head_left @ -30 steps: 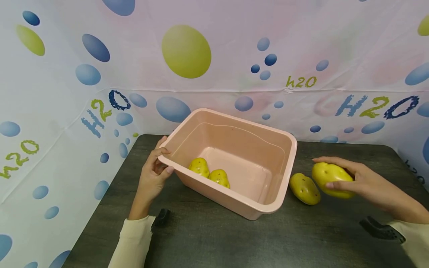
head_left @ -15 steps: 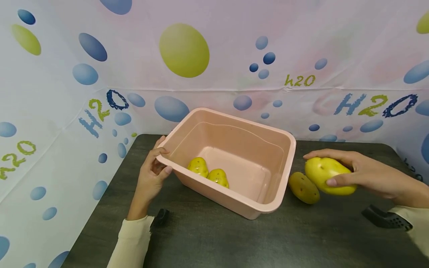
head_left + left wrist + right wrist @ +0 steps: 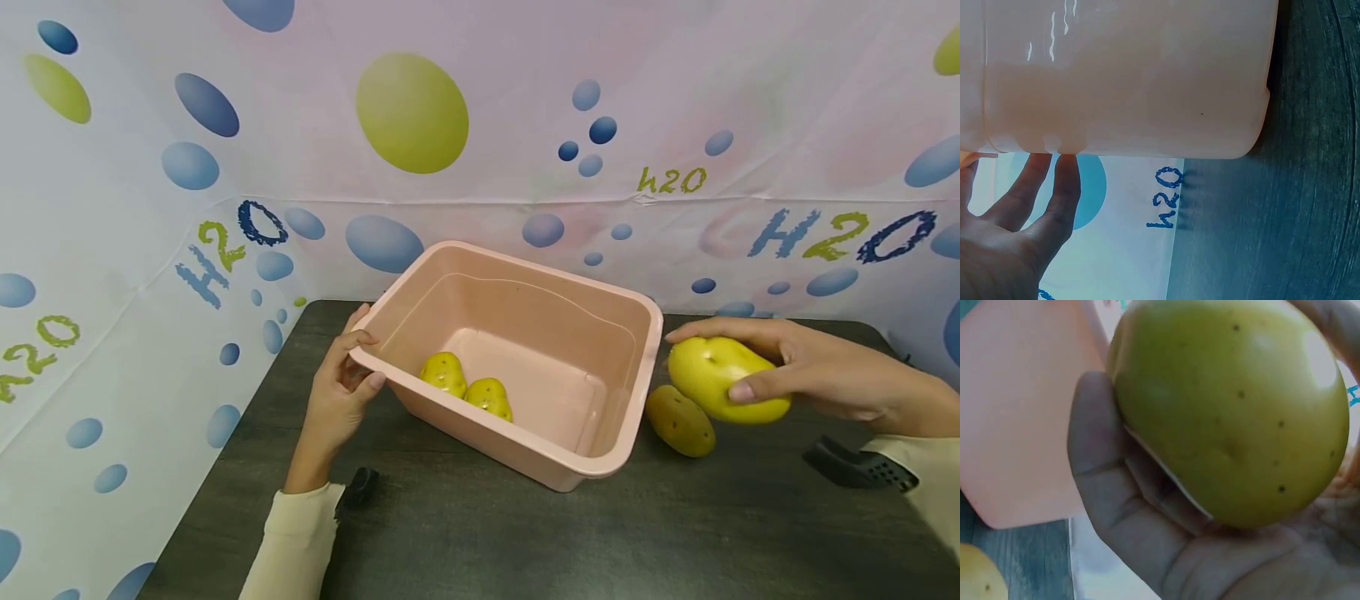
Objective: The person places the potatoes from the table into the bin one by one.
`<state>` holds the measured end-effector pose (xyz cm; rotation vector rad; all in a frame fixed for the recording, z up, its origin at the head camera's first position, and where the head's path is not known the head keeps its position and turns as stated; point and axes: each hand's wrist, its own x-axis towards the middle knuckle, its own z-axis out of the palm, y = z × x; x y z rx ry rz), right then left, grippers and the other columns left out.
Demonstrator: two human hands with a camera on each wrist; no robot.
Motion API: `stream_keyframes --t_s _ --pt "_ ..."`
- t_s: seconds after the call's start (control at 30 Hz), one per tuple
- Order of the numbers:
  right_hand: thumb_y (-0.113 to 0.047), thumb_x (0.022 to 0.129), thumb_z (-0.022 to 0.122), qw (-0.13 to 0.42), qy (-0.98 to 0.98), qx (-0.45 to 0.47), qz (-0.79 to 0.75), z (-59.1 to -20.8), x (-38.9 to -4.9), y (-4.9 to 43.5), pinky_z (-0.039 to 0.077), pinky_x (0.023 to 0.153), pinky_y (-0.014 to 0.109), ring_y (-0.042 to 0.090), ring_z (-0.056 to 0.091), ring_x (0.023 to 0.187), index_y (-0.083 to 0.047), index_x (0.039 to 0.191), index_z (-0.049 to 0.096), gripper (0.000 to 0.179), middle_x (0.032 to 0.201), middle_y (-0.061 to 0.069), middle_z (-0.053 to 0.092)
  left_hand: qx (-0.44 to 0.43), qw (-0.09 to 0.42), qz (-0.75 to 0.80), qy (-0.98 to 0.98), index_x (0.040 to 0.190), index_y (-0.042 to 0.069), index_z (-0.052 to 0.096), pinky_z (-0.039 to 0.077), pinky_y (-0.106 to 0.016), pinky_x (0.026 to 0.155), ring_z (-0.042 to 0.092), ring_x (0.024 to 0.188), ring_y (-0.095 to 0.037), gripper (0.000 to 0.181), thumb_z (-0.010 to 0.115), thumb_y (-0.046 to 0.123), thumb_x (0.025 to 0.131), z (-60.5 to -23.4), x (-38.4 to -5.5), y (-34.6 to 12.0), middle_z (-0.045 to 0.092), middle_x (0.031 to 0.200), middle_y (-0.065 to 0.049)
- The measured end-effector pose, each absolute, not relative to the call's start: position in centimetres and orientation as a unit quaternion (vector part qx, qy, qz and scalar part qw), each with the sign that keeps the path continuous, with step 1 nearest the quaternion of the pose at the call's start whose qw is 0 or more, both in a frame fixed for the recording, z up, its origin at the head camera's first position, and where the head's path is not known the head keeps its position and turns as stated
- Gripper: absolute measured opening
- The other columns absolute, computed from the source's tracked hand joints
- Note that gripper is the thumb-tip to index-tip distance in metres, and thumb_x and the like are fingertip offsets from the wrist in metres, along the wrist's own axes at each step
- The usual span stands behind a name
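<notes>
A pink plastic basin [image 3: 517, 287] stands on a dark table, with two yellow potatoes [image 3: 488, 397] lying in its left front part. At the basin's left corner, my left hand [image 3: 337, 392] grips the rim between thumb and fingers; the left wrist view shows fingers against the basin's outer wall. My right hand [image 3: 817, 371] holds a large yellow potato [image 3: 712, 375] in the air, just right of the basin. Below it, another potato [image 3: 680, 421] lies on the table close to the basin's right side. In the right wrist view the held potato [image 3: 1229, 412] sits between thumb and fingers.
The dark wood table [image 3: 480, 542] extends in front of the basin and to both sides. Behind it and on the left hangs a white sheet [image 3: 525, 100] printed with blue and green ovals. Black straps with devices [image 3: 858, 465] sit at both wrists.
My right hand has lifted the held potato slightly and carried it left, nearer the basin's right rim. The left hand keeps its grip, and the basin and other potatoes stay in place.
</notes>
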<state>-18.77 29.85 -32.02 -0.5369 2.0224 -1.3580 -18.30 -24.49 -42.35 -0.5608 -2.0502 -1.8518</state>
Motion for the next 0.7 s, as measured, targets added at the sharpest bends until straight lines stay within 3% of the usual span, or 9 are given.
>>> stream_keyframes --t_s 0.13,0.4,0.7 --pt "-0.006 0.103 0.055 0.342 0.733 -0.246 -0.534 -31.3 -19.5 29.2 0.059 0.091 0.043 0.031 0.059 0.119 -0.020 0.163 0.034 0.065 0.149 0.009 0.053 -0.194 0.160 -0.649 -0.718 0.130 -0.004 0.052 0.051 -0.019 0.104 0.054 0.136 -0.019 0.041 0.073 0.000 0.095 -42.4 -18.3 -24.5 0.030 0.172 -0.008" --pt "-0.011 0.103 0.057 0.359 0.719 -0.257 -0.536 -30.0 -20.6 26.5 0.059 0.095 0.045 0.032 0.060 0.124 -0.025 0.160 0.038 0.062 0.152 0.007 0.052 -0.191 0.163 -0.645 -0.722 0.130 -0.004 0.052 0.051 -0.018 0.103 0.054 0.135 -0.017 0.041 0.072 -0.001 0.095 -42.2 -18.3 -24.5 0.030 0.172 -0.009" --pt "-0.010 0.101 0.060 0.370 0.702 -0.248 -0.556 -27.8 -22.3 22.3 0.059 0.098 0.049 0.032 0.060 0.123 -0.023 0.158 0.041 0.061 0.150 0.013 0.050 -0.187 0.161 -0.646 -0.723 0.130 -0.004 0.052 0.051 -0.019 0.104 0.053 0.135 -0.016 0.041 0.072 -0.003 0.094 -42.2 -18.3 -24.5 0.030 0.172 -0.009"
